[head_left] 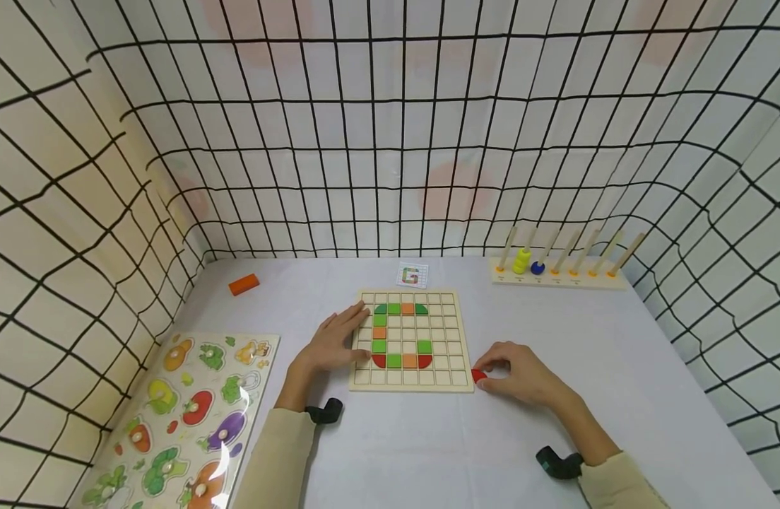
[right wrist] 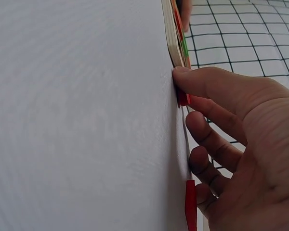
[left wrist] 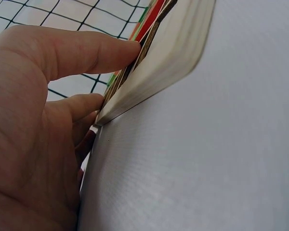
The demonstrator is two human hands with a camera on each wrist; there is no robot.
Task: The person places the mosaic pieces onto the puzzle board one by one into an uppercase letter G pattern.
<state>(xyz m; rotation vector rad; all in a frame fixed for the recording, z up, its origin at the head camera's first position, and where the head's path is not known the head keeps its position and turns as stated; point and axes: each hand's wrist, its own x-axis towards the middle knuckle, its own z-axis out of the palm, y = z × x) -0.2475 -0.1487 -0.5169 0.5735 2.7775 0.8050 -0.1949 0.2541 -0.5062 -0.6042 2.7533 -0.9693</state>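
A wooden grid board (head_left: 450, 378) lies on the white table, with green, orange and red tiles set in some of its cells. My left hand (head_left: 331, 345) rests at the board's left edge, its thumb and fingers spread over the rim; the left wrist view shows the thumb touching the top. Beside the lower right corner, my right hand (head_left: 517, 373) pinches a red tile (right wrist: 184, 98) between thumb and forefinger. Another red tile (right wrist: 190, 204) stands out near the little finger in the right wrist view; the hand hides it in the head view.
Behind the board lies a small card (head_left: 412, 276) with a coloured G-like pattern. A vegetable knob puzzle (head_left: 272, 346) is at left, an orange block (head_left: 244, 284) at back left. A peg stand (head_left: 558, 280) with yellow and blue rings stands at back right. Black netting (head_left: 403, 148) surrounds the table.
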